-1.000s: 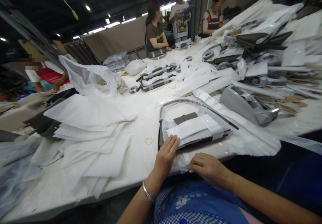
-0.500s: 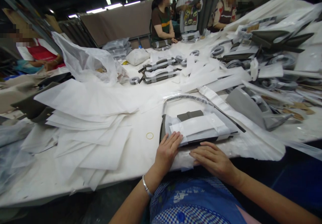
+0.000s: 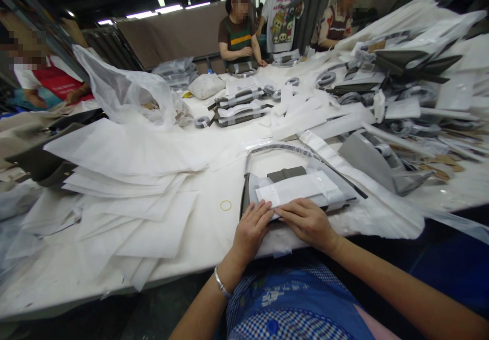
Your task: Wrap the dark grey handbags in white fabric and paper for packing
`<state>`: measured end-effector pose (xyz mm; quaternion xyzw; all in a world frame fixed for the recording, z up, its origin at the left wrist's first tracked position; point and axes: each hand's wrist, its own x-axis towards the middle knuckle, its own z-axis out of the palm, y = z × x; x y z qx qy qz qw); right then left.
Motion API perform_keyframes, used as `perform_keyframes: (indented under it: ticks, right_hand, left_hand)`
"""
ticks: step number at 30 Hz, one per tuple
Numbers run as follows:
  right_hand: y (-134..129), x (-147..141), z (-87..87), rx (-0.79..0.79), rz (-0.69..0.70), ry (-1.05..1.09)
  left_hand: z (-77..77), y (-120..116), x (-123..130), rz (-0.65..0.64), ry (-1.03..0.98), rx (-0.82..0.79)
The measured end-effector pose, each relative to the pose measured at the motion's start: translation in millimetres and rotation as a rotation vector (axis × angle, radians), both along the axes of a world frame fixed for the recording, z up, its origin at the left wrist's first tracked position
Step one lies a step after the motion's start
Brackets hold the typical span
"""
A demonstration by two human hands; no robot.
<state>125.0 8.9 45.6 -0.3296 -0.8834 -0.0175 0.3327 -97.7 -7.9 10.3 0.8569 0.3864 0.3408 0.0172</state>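
A dark bag with white wrapping over its front lies on the table before me, its wrapped strap arched behind it. My left hand lies flat on the bag's near left corner, fingers extended and holding nothing. Beside it, my right hand rests on the near edge, its fingers stretched toward the left hand and nearly touching it. A white strip crosses the bag's front just beyond both hands. Under and right of the bag is a translucent white plastic sheet.
White sheets are fanned out at left beside dark pieces. A yellow ring lies left of the bag. Wrapped bags, grey rolls and piled parts fill the back and right. Several people stand around the table.
My right hand has moved left and forward onto the bag's near edge, up beside my left hand, which stays in place. A person across the table has raised a forearm.
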Motion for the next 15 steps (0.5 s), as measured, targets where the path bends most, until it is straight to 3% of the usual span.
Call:
perform_keyframes:
  ticks: [9,12,15]
  right_hand:
    - [-45,30,-19.7,-0.103,0.253,-0.306]
    - [-41,23,-31.4,0.022,0.238,-0.284]
    - [-25,13,-39.9,0.12,0.27,-0.176]
  left_hand:
    - [9.6,-1,2,0.002,0.019,0.043]
    - [6.4,1,0,0.028,0.064,0.12]
    - [-5.5,14,-6,-0.019,0.128,0.304]
